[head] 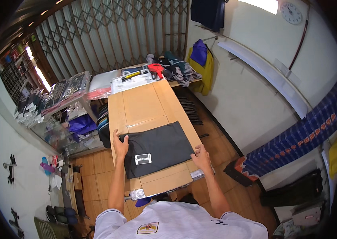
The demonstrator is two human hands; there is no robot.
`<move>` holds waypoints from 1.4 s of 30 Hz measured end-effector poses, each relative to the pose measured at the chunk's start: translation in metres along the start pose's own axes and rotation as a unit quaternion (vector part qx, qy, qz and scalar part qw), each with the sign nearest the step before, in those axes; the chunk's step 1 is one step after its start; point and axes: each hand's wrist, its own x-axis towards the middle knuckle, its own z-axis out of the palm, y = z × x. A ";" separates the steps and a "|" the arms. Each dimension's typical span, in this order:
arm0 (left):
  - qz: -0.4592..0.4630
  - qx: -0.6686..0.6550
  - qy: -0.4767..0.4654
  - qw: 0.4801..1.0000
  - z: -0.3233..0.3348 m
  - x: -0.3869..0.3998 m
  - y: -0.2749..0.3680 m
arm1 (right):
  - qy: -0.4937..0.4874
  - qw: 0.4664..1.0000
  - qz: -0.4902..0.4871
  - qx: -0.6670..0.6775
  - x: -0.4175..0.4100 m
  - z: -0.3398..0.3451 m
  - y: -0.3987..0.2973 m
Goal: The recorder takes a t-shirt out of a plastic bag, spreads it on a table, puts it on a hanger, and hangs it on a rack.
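A dark grey folded fabric garment lies flat on a cardboard-covered table, slightly askew to it. A white-printed rectangular patch or tag shows near its lower left part. My left hand is at the cloth's upper left corner, thumb on the fabric and fingers beyond the edge. My right hand pinches or touches the right corner, with its fingers bent; the exact grip is partly hidden.
At the table's far end are a red tag gun or similar tool and a yellow-and-black tool. Packaged clothes cover a glass display case at left. Piled clothes lie at the far right. A blue patterned cloth covers something long at right.
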 end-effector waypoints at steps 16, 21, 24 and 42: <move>-0.004 0.182 -0.004 0.983 -0.032 -0.182 -0.013 | 0.060 0.991 -0.110 -0.040 0.129 0.084 -0.001; -0.063 0.097 -0.038 0.993 -0.038 -0.172 -0.018 | 0.055 0.989 -0.091 -0.100 0.151 0.091 -0.009; -0.035 0.099 -0.035 0.994 -0.041 -0.157 -0.015 | 0.035 0.990 -0.118 -0.069 0.140 0.074 -0.004; 0.127 -0.020 0.002 0.992 0.063 0.054 -0.026 | -0.112 0.973 0.041 0.198 -0.109 0.032 0.003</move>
